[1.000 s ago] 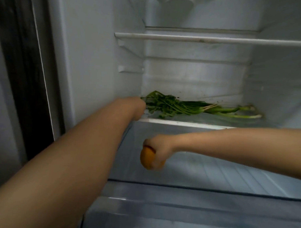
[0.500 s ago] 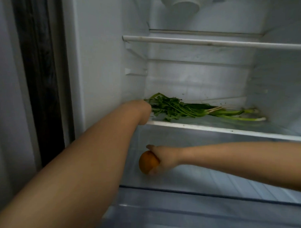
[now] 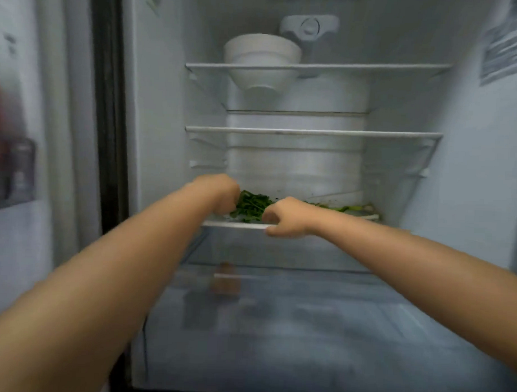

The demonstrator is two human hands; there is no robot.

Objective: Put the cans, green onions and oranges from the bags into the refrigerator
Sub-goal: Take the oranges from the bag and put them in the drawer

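Green onions (image 3: 252,206) lie on lowest glass shelf (image 3: 235,224), long axis 3-to-9 o'clock: leafy tips at 9, pale stalk ends at 3. Left hand (image 3: 219,194) at leafy end, nearer; fingers hidden, grip cannot be told. Right hand (image 3: 286,216) at 3 of leaves, fingers curled, seemingly holding nothing. Blurred orange (image 3: 225,279) in drawer at 6 o'clock.

Refrigerator liner (image 3: 160,133): smooth white plastic, faint sheen. Shelves (image 3: 312,132): clear glass, white plastic trim. Bowl (image 3: 262,61) at 12 o'clock: white, glossy, looks ceramic. Green onions (image 3: 252,206): leafy, matt. Crisper drawer (image 3: 305,329): translucent plastic.
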